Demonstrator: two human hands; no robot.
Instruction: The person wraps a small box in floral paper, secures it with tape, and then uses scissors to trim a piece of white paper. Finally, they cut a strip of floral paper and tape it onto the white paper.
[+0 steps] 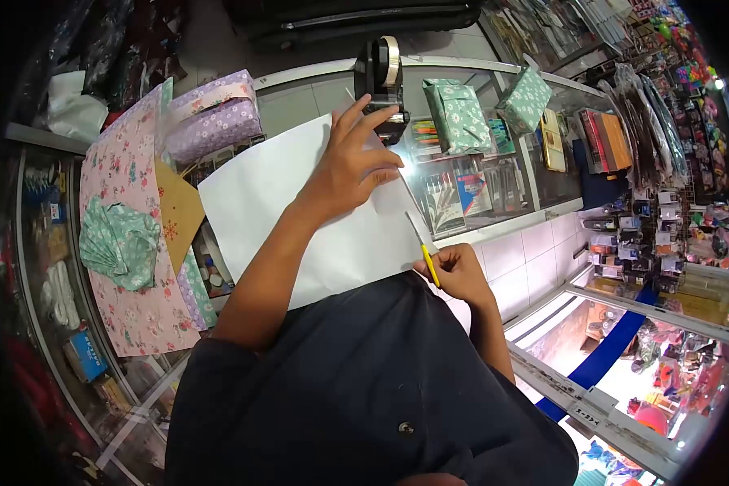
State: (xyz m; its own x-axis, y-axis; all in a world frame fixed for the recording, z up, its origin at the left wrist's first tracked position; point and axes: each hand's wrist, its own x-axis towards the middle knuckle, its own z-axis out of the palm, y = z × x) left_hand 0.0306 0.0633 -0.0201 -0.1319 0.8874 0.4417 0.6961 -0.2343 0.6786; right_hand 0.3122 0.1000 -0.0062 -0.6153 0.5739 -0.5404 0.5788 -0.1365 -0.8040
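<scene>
A large white sheet of paper (pixel 259 194) lies on the glass counter in front of my body. My left hand (pixel 352 162) presses on its upper right part, palm down, with the fingers spread. Scissors (pixel 425 253) with a yellow handle are gripped in my right hand (pixel 459 275), near the paper's lower right corner. Their blades point up and left along the right edge of the sheet. Just beyond my left fingertips stands a black tape dispenser (pixel 373 77) with a roll of tape.
Green floral packages (pixel 457 116) stand at the back right, and a purple floral package (pixel 213 117) at the back left. Pink floral wrapping paper (pixel 121 243) bears a pleated green piece (pixel 121 241) on the left. Pens and other goods show through the glass counter (pixel 502 223).
</scene>
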